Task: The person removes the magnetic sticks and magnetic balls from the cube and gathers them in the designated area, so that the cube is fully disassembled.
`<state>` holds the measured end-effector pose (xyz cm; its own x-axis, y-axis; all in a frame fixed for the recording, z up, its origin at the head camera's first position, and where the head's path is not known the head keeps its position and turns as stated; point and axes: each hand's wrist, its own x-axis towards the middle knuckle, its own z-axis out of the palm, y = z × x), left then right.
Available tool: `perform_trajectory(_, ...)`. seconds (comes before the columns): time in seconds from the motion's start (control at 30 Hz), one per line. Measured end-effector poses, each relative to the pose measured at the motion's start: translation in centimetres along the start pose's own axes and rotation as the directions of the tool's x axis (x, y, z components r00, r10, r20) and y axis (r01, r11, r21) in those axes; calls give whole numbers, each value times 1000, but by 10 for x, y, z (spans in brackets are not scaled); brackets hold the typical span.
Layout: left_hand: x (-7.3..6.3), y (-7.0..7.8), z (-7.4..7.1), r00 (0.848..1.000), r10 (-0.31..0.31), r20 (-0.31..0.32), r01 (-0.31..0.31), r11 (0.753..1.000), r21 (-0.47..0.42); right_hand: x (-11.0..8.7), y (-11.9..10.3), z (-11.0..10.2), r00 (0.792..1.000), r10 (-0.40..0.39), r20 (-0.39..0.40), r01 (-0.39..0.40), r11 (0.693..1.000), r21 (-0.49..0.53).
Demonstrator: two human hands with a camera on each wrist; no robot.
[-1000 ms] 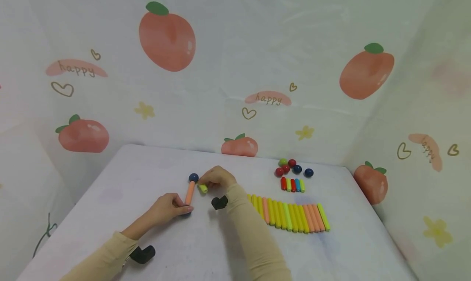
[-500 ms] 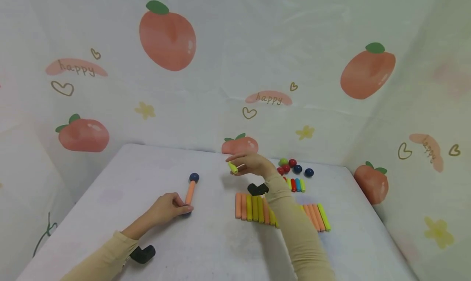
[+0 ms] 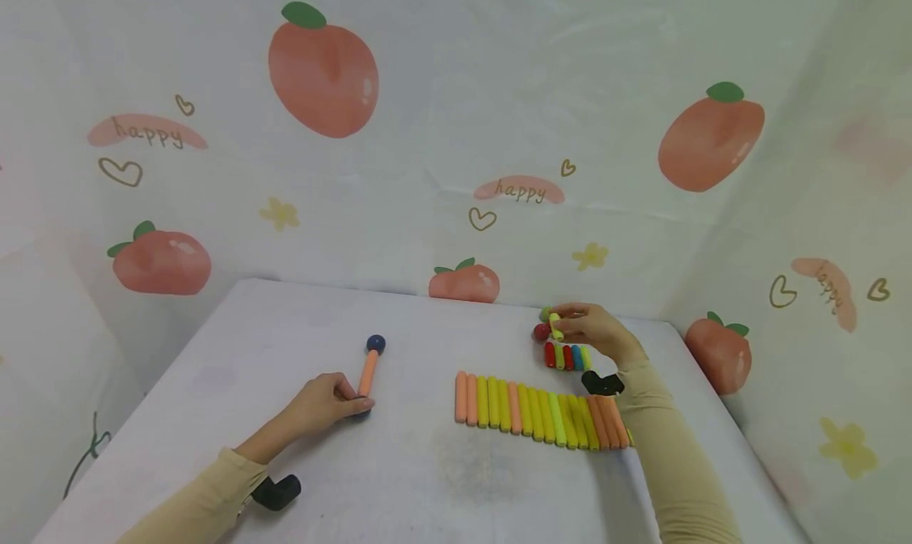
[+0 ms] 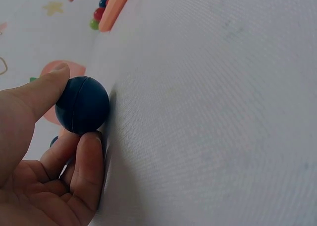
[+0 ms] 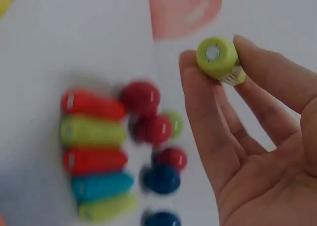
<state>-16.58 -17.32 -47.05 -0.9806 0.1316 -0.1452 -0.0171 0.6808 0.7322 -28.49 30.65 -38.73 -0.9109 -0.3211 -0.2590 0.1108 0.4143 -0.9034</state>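
My left hand pinches a dark blue ball between thumb and fingers, low over the white tabletop. An orange magnetic building rod runs from that ball to a second blue ball farther back. At the back right, my right hand holds a short lime-green magnetic rod by thumb and fingertips. A silver disc shows in the rod's end in the right wrist view. The rod is raised beside the loose balls, and the hand hides some of them in the head view.
Below my right hand lies a row of short red, lime and blue rods. Red balls, blue balls and a green ball sit behind it. Long yellow and orange rods line up nearer, partly under the right sleeve.
My right hand has carried the short lime rod away from the orange rod, rightwards to the loose balls and short rods. My left hand stays on its blue ball.
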Motion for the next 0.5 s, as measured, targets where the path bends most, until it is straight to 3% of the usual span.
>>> perform_trajectory(0.1,0,0,0,1000,3,-1,-3,1000,-1,-14,19,-20,994,-14,-106,11,999,-33)
perform_trajectory(0.23,1,-1,0,1000,13,-6,-13,1000,2,-24,40,-35,978,20,-208,-35,997,-69)
perform_trajectory(0.5,1,-1,0,1000,8,-1,-8,1000,-1,-27,68,-43,966,65,-250,-95,990,-109)
